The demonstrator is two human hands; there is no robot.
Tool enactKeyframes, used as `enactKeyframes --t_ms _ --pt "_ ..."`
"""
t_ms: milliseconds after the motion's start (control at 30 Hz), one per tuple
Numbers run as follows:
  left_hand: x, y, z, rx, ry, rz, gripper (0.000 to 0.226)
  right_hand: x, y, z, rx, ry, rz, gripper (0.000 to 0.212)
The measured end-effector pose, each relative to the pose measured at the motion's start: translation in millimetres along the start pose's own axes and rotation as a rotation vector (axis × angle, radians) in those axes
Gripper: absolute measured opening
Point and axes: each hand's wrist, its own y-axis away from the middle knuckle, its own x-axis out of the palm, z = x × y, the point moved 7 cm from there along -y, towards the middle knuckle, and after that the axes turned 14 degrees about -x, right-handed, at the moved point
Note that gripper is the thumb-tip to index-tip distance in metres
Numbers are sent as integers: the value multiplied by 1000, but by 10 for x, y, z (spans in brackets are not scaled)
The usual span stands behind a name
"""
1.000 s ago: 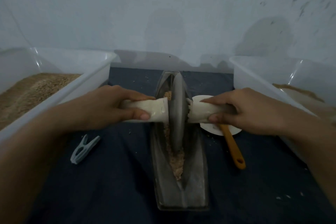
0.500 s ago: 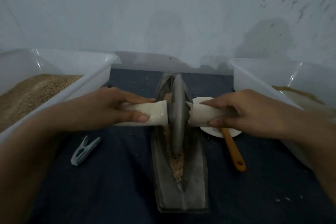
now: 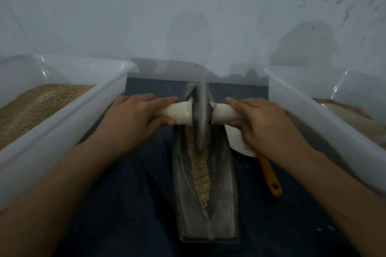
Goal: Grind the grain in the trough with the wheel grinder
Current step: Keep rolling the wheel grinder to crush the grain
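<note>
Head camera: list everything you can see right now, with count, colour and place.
trough: one, grey, centre of the dark cloth
grain: tan line in the trough
wheel grinder: one, grey disc, white handles, far end of the trough
bins: two, white, left and right, tan contents
dish: one, white, right of the trough
orange handle: one, near dish
left hand: grips left handle
right hand: grips right handle
</note>
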Motion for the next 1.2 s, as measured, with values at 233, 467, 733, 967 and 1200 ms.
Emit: enactKeyframes --t_ms 233,467,733,967,1200 --pt "-40 80 72 34 301 495 39 -149 104 -1 -52 -292 306 42" --pt "-52 109 26 38 338 545 41 -157 143 13 -21 -353 343 41" --pt "-2 7 -3 58 40 15 70 7 -8 -4 -1 -26 13 49" --pt "-22 62 94 12 297 466 42 -122 94 -23 -53 -309 320 47" --pt "-36 134 54 41 343 602 47 -181 151 56 -39 -367 379 40"
